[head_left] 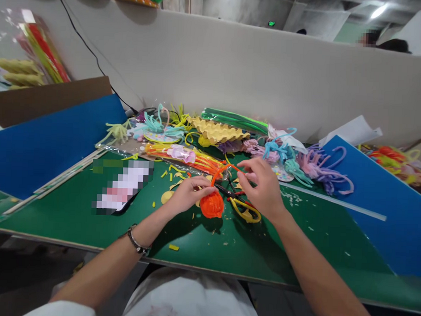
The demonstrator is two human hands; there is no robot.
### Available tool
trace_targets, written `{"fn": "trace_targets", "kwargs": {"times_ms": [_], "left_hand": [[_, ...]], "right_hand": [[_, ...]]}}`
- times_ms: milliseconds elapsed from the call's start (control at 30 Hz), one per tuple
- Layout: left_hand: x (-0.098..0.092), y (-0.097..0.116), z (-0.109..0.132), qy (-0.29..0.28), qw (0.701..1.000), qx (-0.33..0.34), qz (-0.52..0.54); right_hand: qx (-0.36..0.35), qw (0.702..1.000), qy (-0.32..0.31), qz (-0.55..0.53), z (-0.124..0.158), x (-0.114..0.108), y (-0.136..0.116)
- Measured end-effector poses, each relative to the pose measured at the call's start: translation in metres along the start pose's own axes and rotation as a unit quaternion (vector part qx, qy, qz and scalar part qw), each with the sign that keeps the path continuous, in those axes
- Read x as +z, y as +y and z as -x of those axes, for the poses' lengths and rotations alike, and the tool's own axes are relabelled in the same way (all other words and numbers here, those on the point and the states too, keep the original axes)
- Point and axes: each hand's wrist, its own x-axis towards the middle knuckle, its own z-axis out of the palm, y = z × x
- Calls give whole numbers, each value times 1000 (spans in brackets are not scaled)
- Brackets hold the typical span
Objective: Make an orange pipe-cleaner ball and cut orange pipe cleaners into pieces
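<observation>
Evidently the blue panel (59, 143) at the left of the frame leans as a sloping side wall, perhaps to fence off the workspace; it looks flat, smooth and stiff. Right of it, a phone (126, 202), its screen blurred out, lies face up on the green table (297, 258), probably where it can be glanced at. Toward the centre, a clear, crinkled plastic bag (155, 148) holds straight yellow and orange stems, seemingly kept near for easy reach.

Just below the centre, the left hand (191, 194) has its grip pinched together on the orange strand (215, 177) where it leaves the orange ball (211, 205), presumably to steady that end. The ball, rounded and ridged as if wound, hangs under those fingertips, its shadow on the table beneath. The strand, thin, bendable and perhaps fuzzy, rises and bends rightward to the right hand (261, 187), whose grip is closed on its far end, apparently keeping it extended. Between the forearms, scissors (246, 214) with looped yellow-and-black handles lie close by, likely for trimming.

Farther right, soft-looking pink and purple bundles (324, 166) curl loosely at the back, beside another blue panel (384, 210), tilted and smooth.
</observation>
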Motion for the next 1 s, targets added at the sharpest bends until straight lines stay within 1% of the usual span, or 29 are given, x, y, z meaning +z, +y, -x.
{"fn": "trace_targets", "kwargs": {"times_ms": [33,67,133,167,233,300,400,467,633,733,833,900,1000], "left_hand": [[-1,0,-1,3,1000,-3,7],[-1,0,-1,5,1000,-6,15],[-1,2,-2,15,999,-13,25],[0,3,-2,26,999,-17,25],[0,5,-2,52,998,-24,18],[0,8,-1,71,997,-29,10],[0,12,0,71,997,-38,6],[-1,12,0,53,998,-39,7],[-5,8,2,-22,999,-37,-3],[-6,6,2,-42,998,-41,-21],[-7,5,2,-49,998,-38,-26],[-8,6,2,-56,998,-16,-38],[-10,8,1,-80,992,45,-86]], "right_hand": [[29,999,-34,-30,2,2,0],[56,993,-81,-59,5,4,0],[100,974,-173,-109,10,10,-2],[113,962,-207,-135,13,13,-3],[130,942,-245,-188,18,18,-7],[141,925,-265,-235,23,23,-11],[158,908,-278,-273,27,27,-15],[164,907,-275,-274,28,29,-17],[177,923,-249,-234,31,31,-16],[168,933,-245,-201,34,33,-15],[147,940,-249,-181,35,35,-14],[136,942,-251,-179,36,36,-14],[123,941,-256,-186,36,36,-13]]}}
